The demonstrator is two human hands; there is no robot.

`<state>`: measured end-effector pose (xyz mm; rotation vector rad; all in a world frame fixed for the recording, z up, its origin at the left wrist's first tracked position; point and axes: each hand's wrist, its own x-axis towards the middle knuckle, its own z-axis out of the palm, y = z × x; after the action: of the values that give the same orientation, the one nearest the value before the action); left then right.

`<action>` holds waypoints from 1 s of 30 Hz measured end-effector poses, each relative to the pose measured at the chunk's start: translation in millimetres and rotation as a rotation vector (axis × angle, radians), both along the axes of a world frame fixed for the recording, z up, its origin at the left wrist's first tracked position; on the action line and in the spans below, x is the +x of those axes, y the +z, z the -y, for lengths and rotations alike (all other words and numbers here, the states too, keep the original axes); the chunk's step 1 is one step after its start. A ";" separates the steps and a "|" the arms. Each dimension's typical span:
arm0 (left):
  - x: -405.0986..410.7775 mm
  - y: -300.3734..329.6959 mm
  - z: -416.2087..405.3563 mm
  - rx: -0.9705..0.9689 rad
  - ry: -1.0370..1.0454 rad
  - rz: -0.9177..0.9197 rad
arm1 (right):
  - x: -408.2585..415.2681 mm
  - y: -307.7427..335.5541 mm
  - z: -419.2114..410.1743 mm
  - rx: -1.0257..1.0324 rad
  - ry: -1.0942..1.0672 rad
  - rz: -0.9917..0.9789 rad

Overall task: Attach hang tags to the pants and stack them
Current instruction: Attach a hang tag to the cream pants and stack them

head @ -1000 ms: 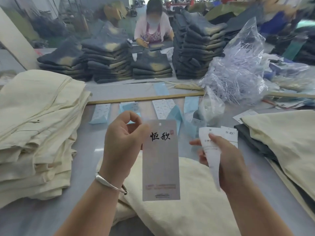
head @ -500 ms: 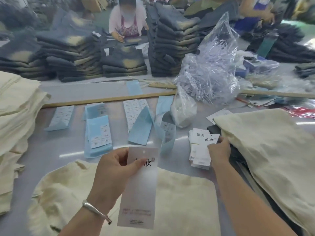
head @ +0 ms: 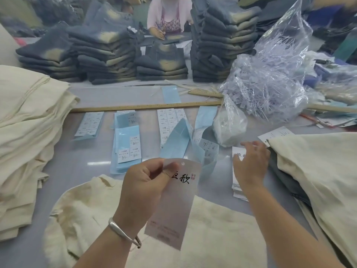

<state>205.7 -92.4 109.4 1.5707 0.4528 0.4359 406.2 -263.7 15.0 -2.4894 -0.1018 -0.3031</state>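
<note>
- The left hand (head: 144,182) pinches a long hang tag (head: 173,204) upright over the cream pants (head: 96,219) at six o'clock, likely ready to fasten.
- The right hand (head: 251,165), fingers spread loosely, rests on the tag pile (head: 236,182) at three o'clock, gripping nothing visible.
- The clear bag (head: 270,80) at one o'clock holds plastic fasteners.

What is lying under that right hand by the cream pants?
Under the right hand lies a pile of white tags on the grey table; one shows black characters. The hand covers most of the pile, hiding the rest.
</note>
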 end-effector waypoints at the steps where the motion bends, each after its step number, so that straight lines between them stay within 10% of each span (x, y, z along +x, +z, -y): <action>1: -0.6 2.1 0.3 0.014 0.011 0.023 | -15.6 15.3 -7.6 0.250 0.071 0.013; 6: -6.0 14.5 0.8 0.074 0.075 0.180 | -123.2 84.6 -41.1 1.015 0.767 -0.305; 25: -103.9 60.3 -102.1 0.563 0.186 0.507 | -222.8 152.4 -134.3 0.708 0.629 0.224; 30: -113.4 74.1 -93.9 0.515 -0.071 0.443 | -246.1 167.3 -147.7 0.496 0.711 0.335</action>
<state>92.3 1.5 183.5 1.9043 -0.0674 0.8713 160.2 -116.0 182.3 -1.7545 -0.9057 -0.3748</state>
